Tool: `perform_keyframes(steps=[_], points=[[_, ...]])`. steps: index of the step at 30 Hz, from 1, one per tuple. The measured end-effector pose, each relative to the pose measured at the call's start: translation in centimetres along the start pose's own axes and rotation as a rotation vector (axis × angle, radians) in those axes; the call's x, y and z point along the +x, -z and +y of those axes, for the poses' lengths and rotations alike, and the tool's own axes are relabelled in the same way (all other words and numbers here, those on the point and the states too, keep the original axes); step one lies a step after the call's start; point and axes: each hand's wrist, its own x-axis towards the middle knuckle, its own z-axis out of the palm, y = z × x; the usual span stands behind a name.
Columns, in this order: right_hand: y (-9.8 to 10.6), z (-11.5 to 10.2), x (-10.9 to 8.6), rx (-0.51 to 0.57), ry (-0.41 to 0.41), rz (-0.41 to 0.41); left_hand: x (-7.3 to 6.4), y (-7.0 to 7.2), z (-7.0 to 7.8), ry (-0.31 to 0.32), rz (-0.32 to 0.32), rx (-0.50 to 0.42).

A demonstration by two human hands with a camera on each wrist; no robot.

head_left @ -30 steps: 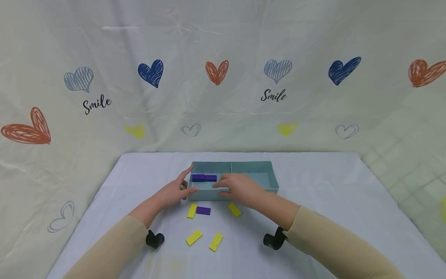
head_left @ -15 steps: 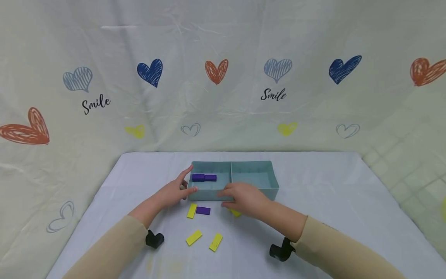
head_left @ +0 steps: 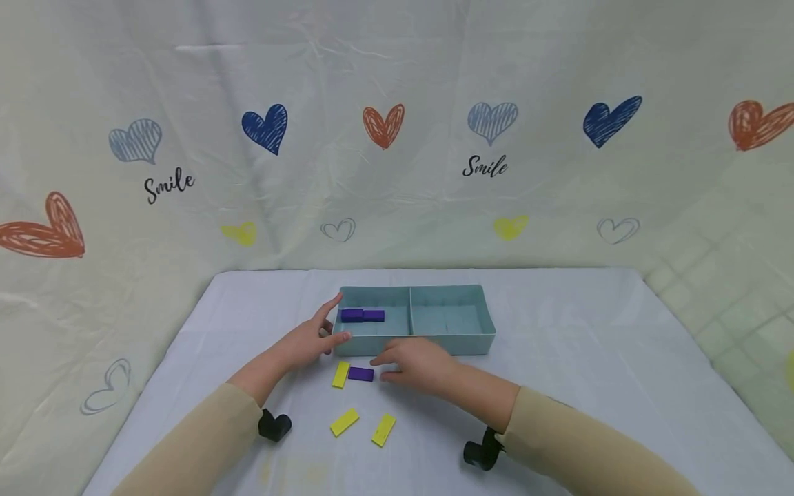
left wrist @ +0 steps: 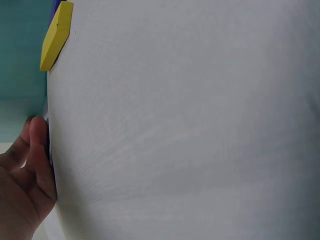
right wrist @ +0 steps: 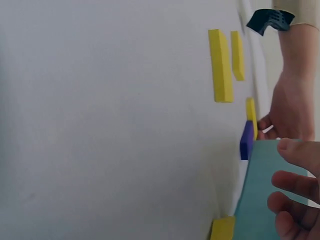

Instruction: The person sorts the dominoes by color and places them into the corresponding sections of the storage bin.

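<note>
Since half a second ago, the right hand (head_left: 417, 363) has moved left and towards the person, away from the front wall over which it hung; the left hand (head_left: 308, 343) has stayed in place.

At the far left, the left hand keeps its grip spread wide across the end of a pale teal, rectangular, two-compartment box (head_left: 366, 346), index finger at the rear corner and thumb at the front rim. In the left compartment (head_left: 395, 327) lie a dark purple rectangular block (head_left: 352, 315) and, in line on its right, a second purple block (head_left: 373, 316). A thin upright divider (head_left: 410, 308) comes next, then the right compartment (head_left: 451, 319), its teal floor in view.

Before the box, on the white-covered bench (head_left: 571, 358), a flat yellow rectangular block (head_left: 340, 375) stands at a slant beside a loose purple block (head_left: 361, 374). Nearer the person lie a tilted yellow block (head_left: 344, 422) and, right of it, another yellow block (head_left: 384, 430).

The right hand's fingertips are just beside the loose purple block, its grip slightly parted with bent fingers. One more yellow block (right wrist: 222, 228) shows at the right wrist view's bottom edge, against the box.
</note>
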Motion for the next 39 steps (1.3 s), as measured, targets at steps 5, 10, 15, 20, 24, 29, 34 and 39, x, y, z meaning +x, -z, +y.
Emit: perform_keyframes(steps=[5,10,15,20,24,29,34,39], points=[[-0.6,-0.1,0.6,-0.023,-0.002,-0.019,0.0,-0.1,0.0,-0.002,-0.001,0.008],[-1.1,-0.2,1.2,-0.046,0.005,-0.024,0.0,-0.1,0.1,-0.003,0.007,0.015],[-1.7,-0.2,1.9,-0.061,0.009,-0.037,0.2,-0.1,0.1,-0.011,0.005,0.014],[-2.2,-0.4,2.4,-0.054,0.009,-0.047,0.2,-0.1,0.1,-0.013,0.007,0.012],[-2.4,-0.5,2.6,-0.056,0.011,-0.057,0.2,-0.2,0.0,-0.009,0.009,0.014],[-2.6,-0.7,2.7,-0.073,0.027,-0.049,0.2,-0.2,-0.3,-0.006,0.010,0.015],[-2.7,-0.7,2.7,-0.085,0.027,-0.045,0.2,-0.2,-0.3,-0.006,0.017,0.018],[-2.5,-0.8,2.6,-0.068,0.023,-0.035,0.1,-0.1,-0.1,0.002,0.022,0.021]])
